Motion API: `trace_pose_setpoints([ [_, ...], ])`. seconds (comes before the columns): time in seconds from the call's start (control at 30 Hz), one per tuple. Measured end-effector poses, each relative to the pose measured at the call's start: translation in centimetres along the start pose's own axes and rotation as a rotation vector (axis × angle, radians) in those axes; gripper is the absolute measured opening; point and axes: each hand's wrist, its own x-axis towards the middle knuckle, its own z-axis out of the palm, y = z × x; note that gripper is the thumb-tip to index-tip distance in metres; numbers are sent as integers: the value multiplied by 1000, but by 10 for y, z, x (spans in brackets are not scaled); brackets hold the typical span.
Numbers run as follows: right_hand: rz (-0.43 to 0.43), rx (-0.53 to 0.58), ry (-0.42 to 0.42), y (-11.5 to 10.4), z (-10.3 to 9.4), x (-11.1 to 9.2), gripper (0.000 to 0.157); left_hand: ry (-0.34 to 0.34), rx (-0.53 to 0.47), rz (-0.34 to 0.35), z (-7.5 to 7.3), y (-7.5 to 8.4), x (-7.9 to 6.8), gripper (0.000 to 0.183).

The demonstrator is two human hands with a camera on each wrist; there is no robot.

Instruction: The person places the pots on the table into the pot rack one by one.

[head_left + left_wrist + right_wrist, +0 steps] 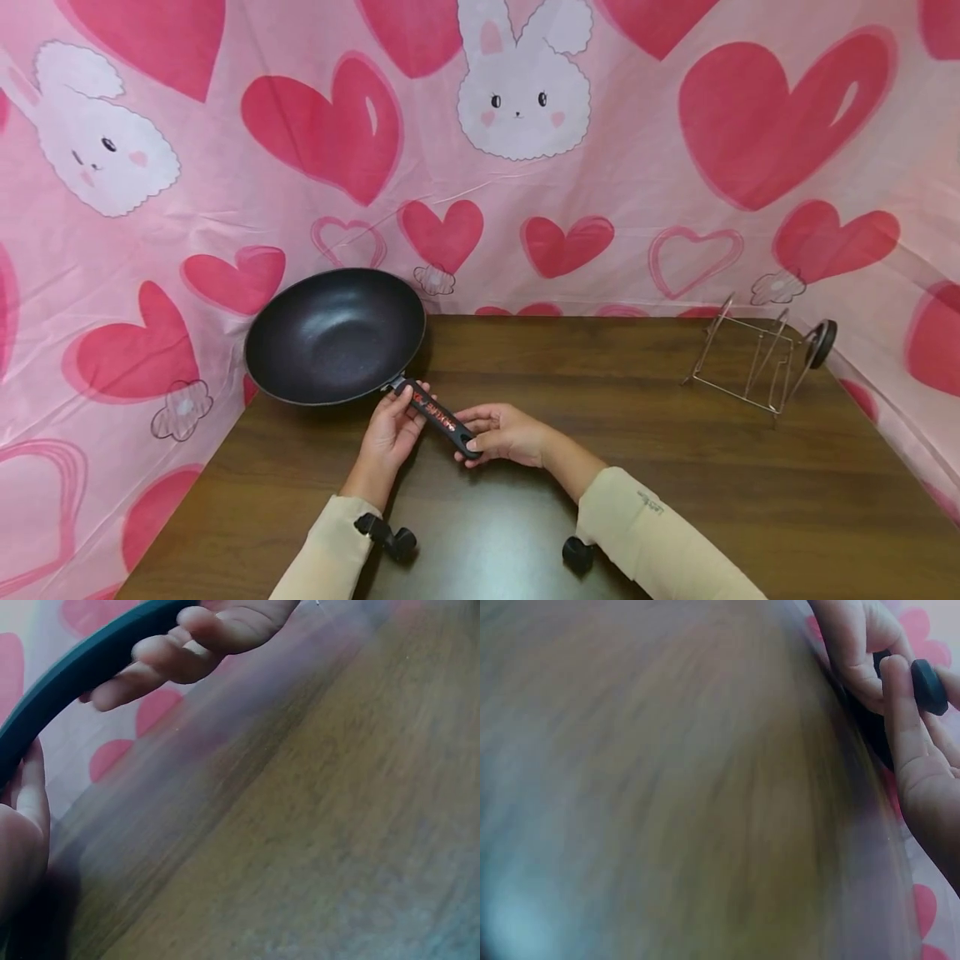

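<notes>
A black wok (337, 337) with a long black handle (435, 414) appears at the left of the head view, its dark inside facing me. Orange-red and white lettering runs along the handle. My left hand (393, 425) holds the handle close to the wok, thumb on top. At the handle's far end, my right hand (506, 435) pinches the tip between thumb and fingers. The left wrist view has the handle (82, 667) curving across its upper left corner, with fingers beneath it. In the right wrist view, the handle's end (928, 686) shows between fingers.
A wire rack (750, 358) with a black round piece (821, 344) at its side stands at the back right of the wooden table (600, 375). Behind the table hangs a pink cloth (637, 167) printed with hearts and rabbits. Dark wrist mounts sit at both sleeves.
</notes>
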Motion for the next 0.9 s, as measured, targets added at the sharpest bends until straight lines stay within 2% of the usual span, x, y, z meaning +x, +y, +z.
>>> trace_pose_setpoints([
  [0.17, 15, 46, -88, -2, 4, 5, 60, -19, 17, 19, -2, 1, -8, 16],
  [0.33, 27, 61, -146, 2, 10, 8, 62, -85, 111, 52, -8, 1, -21, 38],
  [0.43, 26, 67, -159, 5, 10, 6, 62, -98, 148, 77, -10, 0, -25, 43],
  [0.67, 12, 78, -190, 11, 12, 1, 61, -63, 183, 86, -9, 0, -34, 45],
  [0.8, -14, 68, -200, 13, 15, -3, 61, -88, 213, 116, -6, 2, -40, 47],
  [0.9, -29, 48, -201, 14, 17, -7, 62, -109, 272, 158, -2, 3, -45, 48],
])
